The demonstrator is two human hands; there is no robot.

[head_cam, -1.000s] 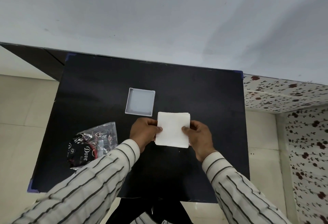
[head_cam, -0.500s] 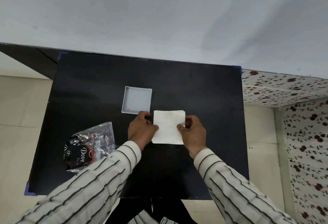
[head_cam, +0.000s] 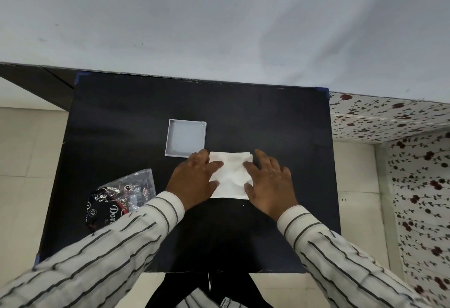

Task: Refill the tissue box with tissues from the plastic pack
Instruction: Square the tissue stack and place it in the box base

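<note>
Far left on the black table (head_cam: 126,117): the crinkled plastic pack (head_cam: 121,200), lying apart from the hands and seemingly emptied; further in, the white tissue box (head_cam: 186,138), open, nothing in it, just behind the left hand (head_cam: 193,181). Centre: the tissue stack (head_cam: 230,176), gripped at its edges and held just off the surface a second ago, now down flat on the table, pressed and dimpled from both sides, left hand flattened on its left edge. Right: right hand (head_cam: 269,181) spread palm-down on the stack's right edge, neither hand clamped round anything — probably squaring and compressing the stack to fit, the loading into the box not yet done.
</note>
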